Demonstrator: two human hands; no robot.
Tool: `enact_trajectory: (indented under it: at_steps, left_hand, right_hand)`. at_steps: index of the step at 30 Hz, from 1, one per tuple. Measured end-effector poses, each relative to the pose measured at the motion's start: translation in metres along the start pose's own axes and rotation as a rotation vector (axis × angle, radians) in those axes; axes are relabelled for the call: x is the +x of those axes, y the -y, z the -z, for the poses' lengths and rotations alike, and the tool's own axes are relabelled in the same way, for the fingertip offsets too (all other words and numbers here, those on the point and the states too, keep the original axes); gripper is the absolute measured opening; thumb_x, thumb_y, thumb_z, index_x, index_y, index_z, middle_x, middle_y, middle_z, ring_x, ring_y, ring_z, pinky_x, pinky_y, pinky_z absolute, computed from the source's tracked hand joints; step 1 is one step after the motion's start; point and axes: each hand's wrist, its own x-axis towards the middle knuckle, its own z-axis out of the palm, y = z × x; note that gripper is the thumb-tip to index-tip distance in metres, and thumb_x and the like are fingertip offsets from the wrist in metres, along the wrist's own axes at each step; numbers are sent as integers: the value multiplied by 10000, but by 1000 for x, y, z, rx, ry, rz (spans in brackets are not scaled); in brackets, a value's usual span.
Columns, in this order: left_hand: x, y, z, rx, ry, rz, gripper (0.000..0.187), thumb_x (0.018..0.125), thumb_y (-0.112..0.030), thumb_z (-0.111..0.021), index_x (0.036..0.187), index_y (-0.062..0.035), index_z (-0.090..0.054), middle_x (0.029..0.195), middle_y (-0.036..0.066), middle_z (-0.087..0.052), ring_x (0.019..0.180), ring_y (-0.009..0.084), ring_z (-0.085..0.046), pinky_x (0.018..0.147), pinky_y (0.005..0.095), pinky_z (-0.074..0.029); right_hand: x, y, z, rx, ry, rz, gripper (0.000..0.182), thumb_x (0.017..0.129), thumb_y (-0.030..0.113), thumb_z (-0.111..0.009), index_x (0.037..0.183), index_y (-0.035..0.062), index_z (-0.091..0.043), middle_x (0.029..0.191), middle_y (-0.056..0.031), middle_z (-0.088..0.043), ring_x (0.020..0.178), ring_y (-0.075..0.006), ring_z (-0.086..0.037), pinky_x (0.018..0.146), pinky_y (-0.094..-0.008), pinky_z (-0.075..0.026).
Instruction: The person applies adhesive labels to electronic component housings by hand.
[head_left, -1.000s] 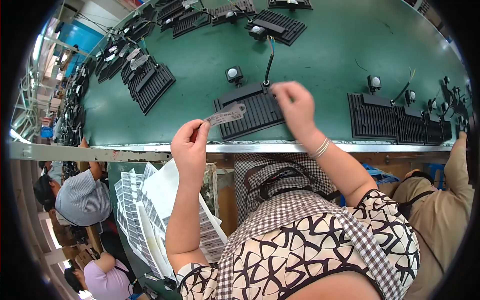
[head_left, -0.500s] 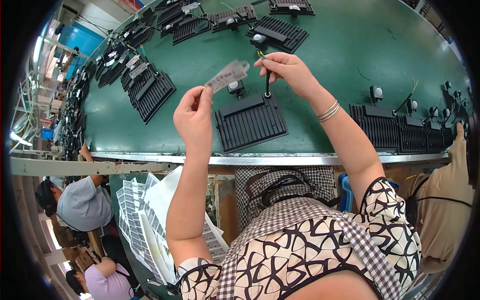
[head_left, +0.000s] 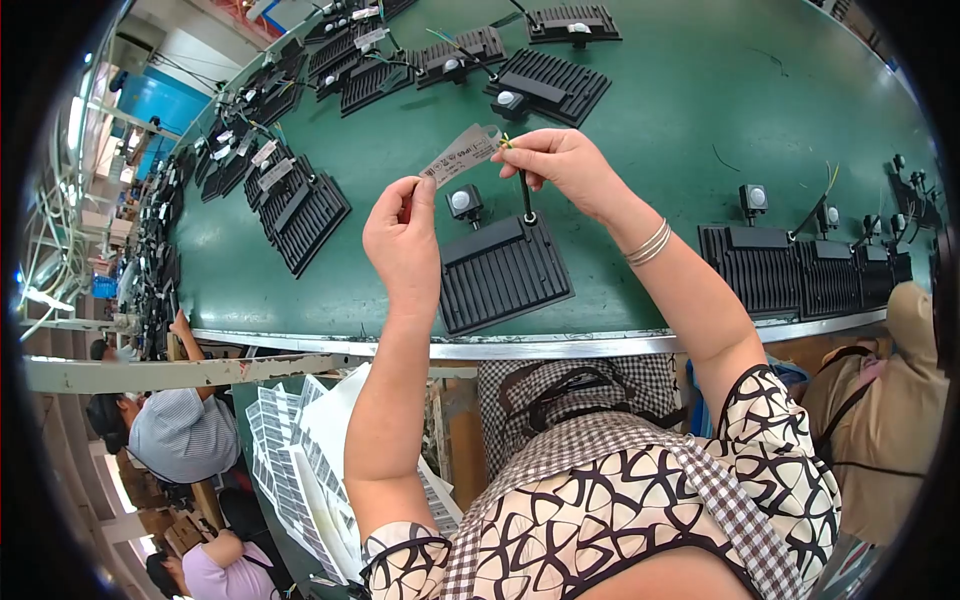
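My left hand (head_left: 403, 235) pinches the lower end of a translucent printed label (head_left: 462, 157). The label's looped upper end touches the wire tips at my right hand (head_left: 555, 165). Fingers of that right hand are closed on the green-yellow wires (head_left: 506, 143) of a black cable. The cable (head_left: 527, 195) runs down to a black finned lamp (head_left: 506, 275), lying on the green table below my hands. The lamp's sensor (head_left: 463, 202) with a white dome sticks up at its top left edge.
More finned lamps lie at the upper left (head_left: 295, 215), top centre (head_left: 552, 85) and right (head_left: 750, 268) of the green table (head_left: 640, 290). Label sheets (head_left: 310, 470) are at the lower left. Co-workers sit at the left (head_left: 185, 435) and right (head_left: 870, 400).
The label has come up against the wires, its loop now at their tips. Both hands are closer together. The lamp and table edge appear lower in the view.
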Motion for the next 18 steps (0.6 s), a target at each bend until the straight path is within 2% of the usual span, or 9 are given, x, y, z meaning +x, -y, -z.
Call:
enact_trajectory:
  at_steps: [8, 12, 14, 17, 18]
  left_hand:
    - [-4, 0, -11, 31, 22, 25, 151, 923, -159, -683, 938, -8, -686, 726, -38, -563, 646, 32, -479, 576, 185, -374]
    - [-4, 4, -14, 89, 62, 9, 155, 923, -156, -681, 923, -2, -686, 724, -40, -557, 644, 30, -460, 574, 184, -356]
    - [-6, 2, -16, 125, 98, 19, 153, 909, -144, -683, 901, 9, -671, 707, -19, -544, 631, 63, -459, 580, 228, -376]
    - [-8, 6, -20, 229, 145, -3, 159, 888, -152, -690, 893, 6, -669, 701, 17, -559, 619, 107, -489, 590, 270, -408]
    - [-10, 8, -20, 275, 162, -15, 163, 882, -159, -694, 895, 2, -673, 703, 30, -570, 616, 120, -504, 594, 279, -418]
  right_hand:
    - [-1, -3, -1, 14, -26, 3, 217, 914, 195, -672, 976, -6, -728, 834, -35, -706, 649, -55, -541, 618, -219, -491]
    - [-5, -3, 4, -37, -6, -21, 199, 921, 151, -650, 1002, -17, -718, 876, -40, -712, 680, -65, -571, 668, -232, -507]
    - [-8, -9, 6, -55, -32, -58, 216, 906, 158, -665, 997, -31, -711, 869, -45, -713, 657, -69, -579, 647, -234, -520]
    - [-19, -21, 11, -112, 16, -192, 264, 885, 143, -688, 1087, -28, -690, 960, -72, -709, 736, -101, -622, 709, -258, -536]
    - [-23, -30, 12, -164, -3, -174, 297, 878, 138, -696, 1124, -27, -675, 994, -82, -704, 774, -113, -627, 739, -267, -536]
